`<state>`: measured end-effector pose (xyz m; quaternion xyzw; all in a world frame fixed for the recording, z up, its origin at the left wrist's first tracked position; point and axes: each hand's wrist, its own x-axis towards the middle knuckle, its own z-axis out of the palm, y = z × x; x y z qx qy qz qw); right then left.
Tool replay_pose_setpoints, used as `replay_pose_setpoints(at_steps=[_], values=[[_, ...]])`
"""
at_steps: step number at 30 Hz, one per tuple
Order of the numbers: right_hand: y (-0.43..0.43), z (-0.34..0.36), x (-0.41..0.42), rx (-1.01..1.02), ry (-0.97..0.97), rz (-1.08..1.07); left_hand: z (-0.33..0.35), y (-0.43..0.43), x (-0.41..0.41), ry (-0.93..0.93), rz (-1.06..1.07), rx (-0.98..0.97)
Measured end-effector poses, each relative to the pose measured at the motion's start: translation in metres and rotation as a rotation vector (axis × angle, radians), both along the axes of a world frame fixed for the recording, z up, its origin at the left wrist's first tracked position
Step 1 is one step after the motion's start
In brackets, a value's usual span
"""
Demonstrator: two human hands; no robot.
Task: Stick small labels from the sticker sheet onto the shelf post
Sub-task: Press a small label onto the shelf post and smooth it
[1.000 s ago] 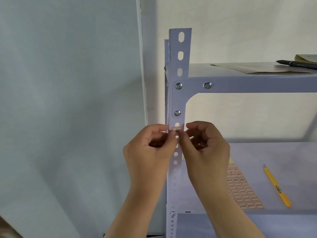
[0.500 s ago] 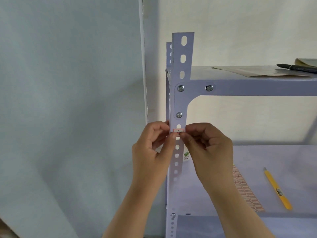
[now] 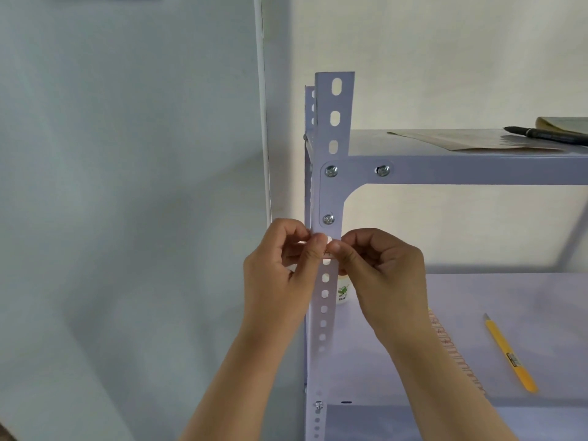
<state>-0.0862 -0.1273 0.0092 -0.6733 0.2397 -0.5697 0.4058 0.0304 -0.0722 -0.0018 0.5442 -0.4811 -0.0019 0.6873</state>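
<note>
Thumbs of left hand (image 3: 280,265) and right hand (image 3: 378,268) pressed together on small label (image 3: 326,251) against shelf post (image 3: 331,192), other fingers curled; sticker sheet (image 3: 451,348) on shelf below.

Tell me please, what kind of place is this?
Probably a storage corner or small workroom. A bolted metal shelf post stands against a plain wall, and the shelves hold a yellow utility knife, a sticker sheet and a black marker.
</note>
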Motion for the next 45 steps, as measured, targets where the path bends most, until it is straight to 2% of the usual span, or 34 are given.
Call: replay_pose_setpoints(at_steps=[9, 14, 23, 35, 45], values=[[-0.002, -0.006, -0.005, 0.061, -0.011, 0.171, -0.014, 0.004, 0.006, 0.051, -0.198, -0.005], [-0.001, -0.008, -0.002, 0.104, -0.071, 0.161, -0.008, 0.005, 0.006, 0.030, -0.182, 0.016], [0.002, -0.002, -0.001, 0.119, -0.071, 0.057, 0.004, 0.005, 0.010, -0.042, -0.112, 0.044], [0.001, -0.011, -0.001, 0.119, -0.071, 0.149, -0.008, 0.010, 0.011, 0.103, -0.281, 0.033], [0.006, -0.006, 0.007, 0.155, -0.130, 0.059, 0.000, 0.006, 0.000, 0.047, -0.084, 0.040]])
